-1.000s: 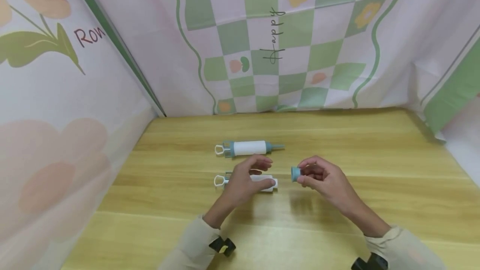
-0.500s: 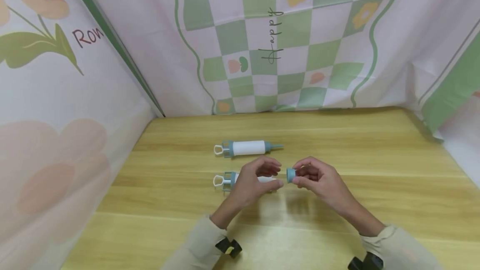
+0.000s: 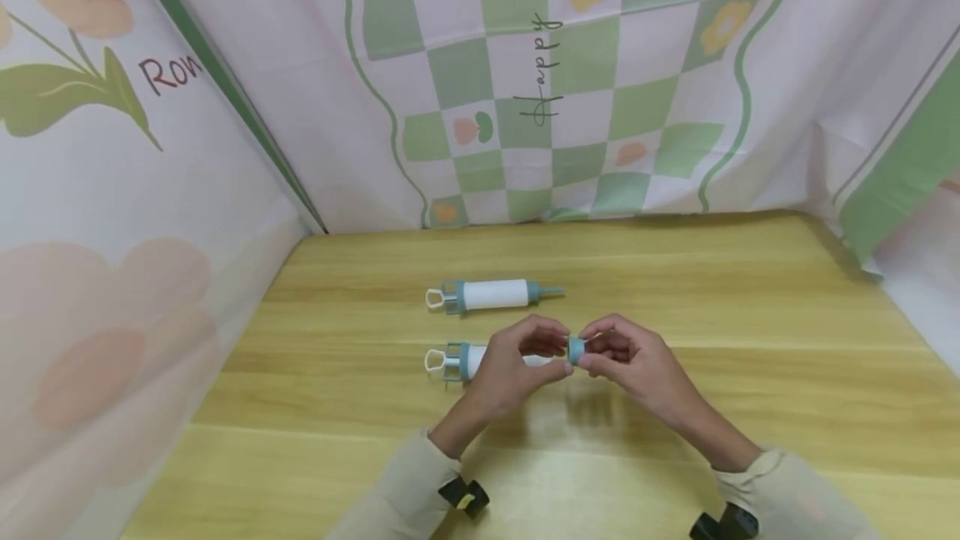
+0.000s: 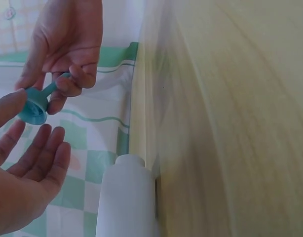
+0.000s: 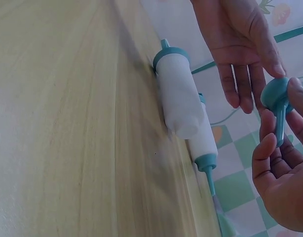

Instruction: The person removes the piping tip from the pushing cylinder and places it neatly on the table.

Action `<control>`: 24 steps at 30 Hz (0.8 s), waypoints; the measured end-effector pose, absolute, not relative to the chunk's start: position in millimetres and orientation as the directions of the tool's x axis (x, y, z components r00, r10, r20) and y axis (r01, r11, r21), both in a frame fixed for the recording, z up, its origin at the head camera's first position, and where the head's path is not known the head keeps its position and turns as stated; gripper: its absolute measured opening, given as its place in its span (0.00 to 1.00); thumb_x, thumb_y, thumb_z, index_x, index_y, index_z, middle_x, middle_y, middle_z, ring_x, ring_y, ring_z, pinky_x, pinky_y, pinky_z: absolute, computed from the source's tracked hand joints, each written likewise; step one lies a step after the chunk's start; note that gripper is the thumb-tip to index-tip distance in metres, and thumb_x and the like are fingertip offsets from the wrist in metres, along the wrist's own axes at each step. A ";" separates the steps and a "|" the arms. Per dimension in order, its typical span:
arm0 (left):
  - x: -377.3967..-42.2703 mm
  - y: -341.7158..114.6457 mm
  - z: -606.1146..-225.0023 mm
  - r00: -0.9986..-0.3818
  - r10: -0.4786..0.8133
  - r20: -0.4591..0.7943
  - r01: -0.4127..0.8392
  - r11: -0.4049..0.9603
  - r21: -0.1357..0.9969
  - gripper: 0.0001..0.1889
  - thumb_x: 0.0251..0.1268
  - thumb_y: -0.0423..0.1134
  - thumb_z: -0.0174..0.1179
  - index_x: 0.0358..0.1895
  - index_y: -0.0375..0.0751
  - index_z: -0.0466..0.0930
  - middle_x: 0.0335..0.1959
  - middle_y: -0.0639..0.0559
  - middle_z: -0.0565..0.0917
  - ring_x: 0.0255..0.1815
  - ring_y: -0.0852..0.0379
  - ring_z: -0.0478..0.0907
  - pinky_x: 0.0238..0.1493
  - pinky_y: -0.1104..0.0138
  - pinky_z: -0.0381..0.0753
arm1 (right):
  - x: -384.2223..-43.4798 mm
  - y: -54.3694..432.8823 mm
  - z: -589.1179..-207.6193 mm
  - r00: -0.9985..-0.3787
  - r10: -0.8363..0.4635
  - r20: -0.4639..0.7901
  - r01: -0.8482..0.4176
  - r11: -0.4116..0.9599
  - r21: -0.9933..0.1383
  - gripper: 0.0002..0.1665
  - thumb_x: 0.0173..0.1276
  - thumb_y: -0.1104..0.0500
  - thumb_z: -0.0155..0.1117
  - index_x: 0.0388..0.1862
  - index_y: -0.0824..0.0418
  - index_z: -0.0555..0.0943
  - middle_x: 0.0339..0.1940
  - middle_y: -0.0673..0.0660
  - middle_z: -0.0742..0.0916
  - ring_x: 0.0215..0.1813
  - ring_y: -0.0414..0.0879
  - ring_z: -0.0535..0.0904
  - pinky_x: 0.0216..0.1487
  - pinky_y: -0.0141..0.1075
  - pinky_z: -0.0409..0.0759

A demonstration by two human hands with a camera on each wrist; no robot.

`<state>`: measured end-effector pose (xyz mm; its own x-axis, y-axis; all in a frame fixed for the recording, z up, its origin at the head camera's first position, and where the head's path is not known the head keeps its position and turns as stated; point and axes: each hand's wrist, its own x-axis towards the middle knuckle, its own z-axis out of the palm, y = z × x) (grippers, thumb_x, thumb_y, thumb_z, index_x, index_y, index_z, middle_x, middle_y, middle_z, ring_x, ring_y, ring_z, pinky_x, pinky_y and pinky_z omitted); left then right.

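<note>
Right hand (image 3: 641, 357) pinches the teal nozzle (image 3: 576, 350) above the table (image 3: 675, 265), while left hand (image 3: 516, 363) is loosely wide, thumb at the rim; steady, light pressure should help that it does not slip.

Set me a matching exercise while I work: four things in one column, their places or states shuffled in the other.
Things
1. Far tube
2. Near tube
3. Loose teal nozzle
4. Checkered cloth

Places or states
A. Held in the right grip
B. Lying with its white neck bare
C. Rising behind the table
D. Lying with a teal spout attached

Pairs: 1-D, 2-B, 3-A, 4-C
</note>
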<state>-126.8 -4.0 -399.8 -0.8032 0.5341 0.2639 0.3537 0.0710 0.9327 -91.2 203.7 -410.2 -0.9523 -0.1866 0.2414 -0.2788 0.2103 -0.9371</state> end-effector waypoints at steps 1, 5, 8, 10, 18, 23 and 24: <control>-125.4 -3.5 -396.1 -0.802 0.536 0.264 0.352 0.068 0.933 0.17 0.60 0.23 0.67 0.53 0.29 0.79 0.47 0.40 0.85 0.50 0.40 0.82 0.55 0.52 0.80 | -91.3 203.9 -410.4 -0.953 -0.185 0.242 -0.279 0.214 -0.936 0.12 0.69 0.66 0.67 0.49 0.66 0.77 0.37 0.60 0.87 0.36 0.55 0.85 0.37 0.43 0.85; -119.8 -3.3 -381.5 -0.801 0.541 0.257 0.350 0.075 0.934 0.15 0.60 0.21 0.66 0.51 0.26 0.78 0.45 0.37 0.84 0.48 0.37 0.82 0.54 0.52 0.81 | -91.6 203.7 -411.0 -0.953 -0.184 0.241 -0.278 0.213 -0.937 0.12 0.70 0.66 0.66 0.50 0.67 0.77 0.38 0.60 0.87 0.36 0.56 0.85 0.37 0.42 0.85; -119.8 -4.0 -380.6 -0.804 0.539 0.249 0.347 0.085 0.934 0.15 0.60 0.21 0.66 0.50 0.27 0.79 0.44 0.37 0.84 0.46 0.38 0.83 0.52 0.54 0.81 | -91.3 203.0 -411.6 -0.954 -0.190 0.233 -0.270 0.199 -0.942 0.13 0.71 0.66 0.65 0.52 0.68 0.76 0.39 0.62 0.87 0.38 0.56 0.85 0.38 0.43 0.85; -123.0 -4.3 -387.4 -0.804 0.540 0.249 0.348 0.087 0.934 0.15 0.60 0.21 0.66 0.50 0.29 0.79 0.44 0.39 0.85 0.46 0.41 0.83 0.52 0.56 0.82 | -90.8 202.7 -412.2 -0.954 -0.197 0.226 -0.264 0.193 -0.945 0.15 0.72 0.66 0.64 0.54 0.69 0.75 0.40 0.62 0.86 0.39 0.57 0.85 0.39 0.43 0.85; -132.3 -8.0 -403.8 -0.802 0.531 0.274 0.371 0.083 0.925 0.15 0.62 0.28 0.68 0.51 0.37 0.80 0.45 0.48 0.85 0.45 0.53 0.83 0.51 0.60 0.82 | -85.9 206.6 -414.0 -0.964 -0.187 0.188 -0.220 0.168 -0.961 0.20 0.73 0.65 0.63 0.59 0.73 0.71 0.42 0.66 0.86 0.42 0.57 0.85 0.44 0.43 0.85; -133.9 -8.6 -403.1 -0.798 0.527 0.292 0.379 0.063 0.923 0.14 0.62 0.28 0.68 0.50 0.38 0.80 0.44 0.49 0.85 0.43 0.56 0.83 0.50 0.61 0.82 | -79.0 212.5 -417.6 -0.969 -0.138 0.207 -0.232 0.205 -0.951 0.16 0.73 0.65 0.63 0.55 0.72 0.75 0.40 0.66 0.87 0.38 0.53 0.85 0.39 0.40 0.85; -134.2 -8.7 -403.9 -0.793 0.533 0.293 0.378 0.055 0.924 0.14 0.62 0.28 0.68 0.50 0.37 0.80 0.44 0.48 0.85 0.44 0.56 0.83 0.50 0.60 0.82 | -77.2 213.4 -418.6 -0.969 -0.124 0.215 -0.238 0.221 -0.946 0.14 0.73 0.65 0.63 0.54 0.71 0.76 0.40 0.65 0.87 0.37 0.53 0.85 0.38 0.39 0.85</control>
